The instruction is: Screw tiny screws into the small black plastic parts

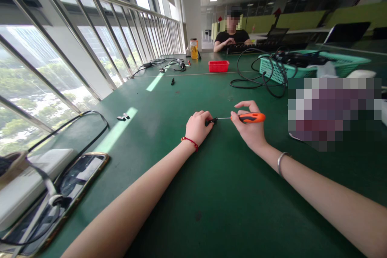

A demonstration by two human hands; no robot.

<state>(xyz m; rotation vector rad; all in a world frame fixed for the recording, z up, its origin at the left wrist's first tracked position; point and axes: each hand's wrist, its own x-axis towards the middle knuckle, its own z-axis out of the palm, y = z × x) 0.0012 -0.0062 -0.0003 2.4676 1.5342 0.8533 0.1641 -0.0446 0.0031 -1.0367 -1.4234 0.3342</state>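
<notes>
My left hand rests on the green table, its fingers closed on a small black part whose kind I cannot make out. My right hand holds a screwdriver by its orange and black handle, between the thumb and bent fingers. The thin metal shaft points left, and its tip meets the black part. Much of that part is hidden behind my left fingers.
A phone, a white box and cables lie at left. Small black pieces sit nearby. Farther back are a red tray, a jar and a teal basket with cables. A person sits at the far end.
</notes>
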